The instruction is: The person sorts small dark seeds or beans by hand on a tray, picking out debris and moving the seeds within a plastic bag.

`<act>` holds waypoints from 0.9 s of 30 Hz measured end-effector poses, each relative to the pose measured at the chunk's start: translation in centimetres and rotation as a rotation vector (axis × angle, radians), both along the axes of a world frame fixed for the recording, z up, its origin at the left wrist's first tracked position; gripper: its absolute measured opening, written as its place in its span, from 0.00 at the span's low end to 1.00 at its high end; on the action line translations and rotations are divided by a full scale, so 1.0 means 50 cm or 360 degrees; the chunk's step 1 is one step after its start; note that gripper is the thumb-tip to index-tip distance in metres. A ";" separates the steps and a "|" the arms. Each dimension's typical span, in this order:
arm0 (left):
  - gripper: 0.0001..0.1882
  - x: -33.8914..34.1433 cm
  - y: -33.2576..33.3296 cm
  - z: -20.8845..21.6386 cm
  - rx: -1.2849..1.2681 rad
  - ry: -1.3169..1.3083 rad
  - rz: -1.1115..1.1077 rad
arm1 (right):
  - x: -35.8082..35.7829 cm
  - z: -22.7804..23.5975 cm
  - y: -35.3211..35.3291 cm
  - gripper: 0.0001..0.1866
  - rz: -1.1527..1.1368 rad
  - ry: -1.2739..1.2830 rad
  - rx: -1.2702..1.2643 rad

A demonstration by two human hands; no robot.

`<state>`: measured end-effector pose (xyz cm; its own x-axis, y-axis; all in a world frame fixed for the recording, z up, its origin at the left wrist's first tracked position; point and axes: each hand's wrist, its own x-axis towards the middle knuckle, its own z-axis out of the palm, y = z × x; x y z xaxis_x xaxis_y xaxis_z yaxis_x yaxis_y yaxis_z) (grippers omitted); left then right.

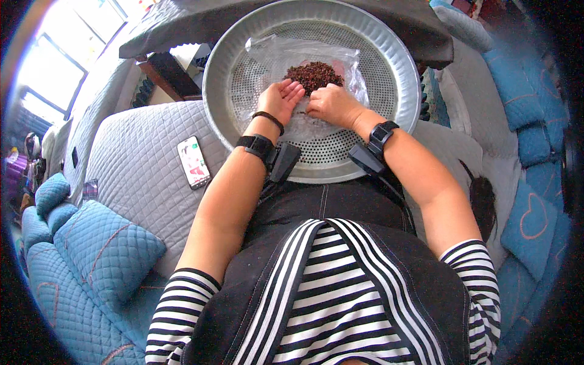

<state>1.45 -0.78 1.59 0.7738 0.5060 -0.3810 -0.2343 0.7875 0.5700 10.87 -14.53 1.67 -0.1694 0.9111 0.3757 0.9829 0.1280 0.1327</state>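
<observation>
A heap of small dried reddish-brown bits [315, 76], much like peppercorns, lies on a clear plastic bag [267, 58]. The bag is spread inside a large round metal tray with a perforated bottom [222, 79]. At the heap's near left edge my left hand [282, 101] is turned palm up, its fingers stretched and slightly curved. Just right of it, my right hand [335, 106] is closed in a pinch low over the bag, close to the heap. What its fingertips hold is too small to make out. A few dark specks lie on the plastic below them.
The tray stands before my lap, against a dark-covered table [176, 27]. A phone with a lit screen [193, 162] lies on the grey quilted seat [140, 137] at left. Blue cushions [106, 249] line both sides. Black devices [285, 162] are strapped to both wrists.
</observation>
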 end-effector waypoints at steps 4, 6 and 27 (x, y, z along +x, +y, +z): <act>0.16 -0.001 0.002 -0.002 -0.0009 -0.0006 -0.0007 | -0.004 0.006 0.002 0.07 0.0007 -0.0087 0.0015; 0.16 0.000 0.002 -0.002 -0.0020 -0.0011 -0.0003 | -0.005 0.006 0.003 0.06 0.0019 -0.0186 0.0021; 0.16 0.004 0.011 -0.011 0.0102 -0.0049 -0.0207 | 0.014 0.037 -0.016 0.06 -0.0057 0.0715 0.0288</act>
<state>1.64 -0.23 1.06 0.8454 0.4230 -0.3260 -0.1508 0.7747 0.6141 11.59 -15.32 3.50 0.0764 0.8269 0.5572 0.9513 0.1069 -0.2891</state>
